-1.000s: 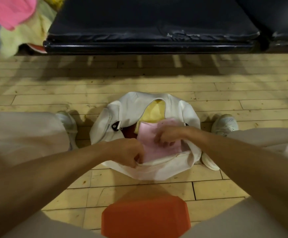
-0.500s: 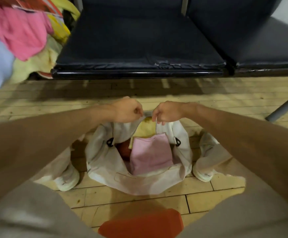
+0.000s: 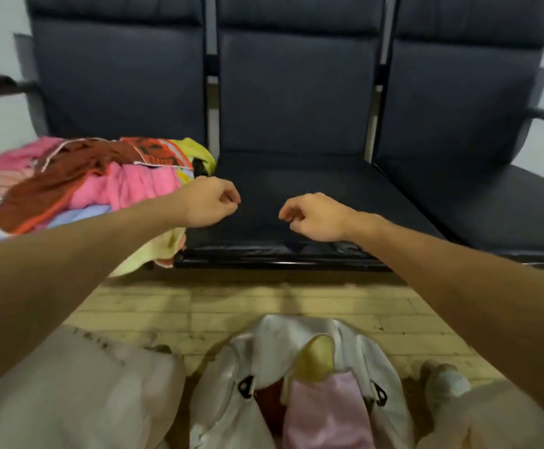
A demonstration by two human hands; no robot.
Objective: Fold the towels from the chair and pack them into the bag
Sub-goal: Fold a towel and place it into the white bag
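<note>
A white bag (image 3: 231, 400) lies open on the floor between my feet. Inside it a folded pink towel (image 3: 325, 413) lies on top, with a yellow towel (image 3: 317, 358) behind it and something red (image 3: 269, 403) to its left. A heap of unfolded towels (image 3: 102, 183), pink, rust-brown, orange, yellow and pale blue, covers the left seat of the dark chair row. My left hand (image 3: 210, 202) hovers at the heap's right edge, fingers loosely curled, holding nothing. My right hand (image 3: 316, 217) hangs over the middle seat (image 3: 296, 176), also loosely curled and holding nothing.
The chair row has three dark padded seats with armrests at both ends; towels hang over the left seat's front edge. Wooden floor (image 3: 231, 299) runs between the chair and the bag. My knees and a white shoe (image 3: 442, 380) flank the bag.
Both hands left the bag and rose to the chair seat; they let go of the bag's rim. My view tilted up from the bag to the chairs.
</note>
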